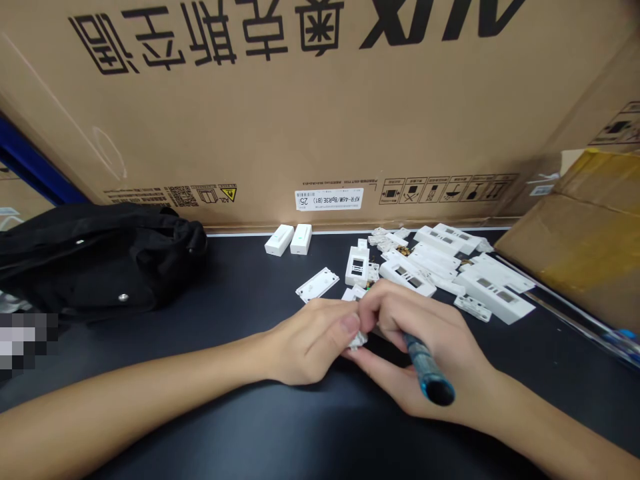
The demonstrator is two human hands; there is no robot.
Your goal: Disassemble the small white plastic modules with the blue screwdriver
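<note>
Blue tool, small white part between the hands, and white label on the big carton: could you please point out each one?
Blue tool [424, 368]: head view, middle of its visible handle.
Small white part [358, 341]: head view, its exposed end.
White label [329, 199]: head view, its printed middle.

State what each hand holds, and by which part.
Left hand: a small white part, exact hold hidden. Right hand: a blue tool, by its handle, far end hidden.

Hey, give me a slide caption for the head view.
Left hand pinches a small white part, right hand grips a blue handle, near scattered white plastic pieces on a black table.
</note>
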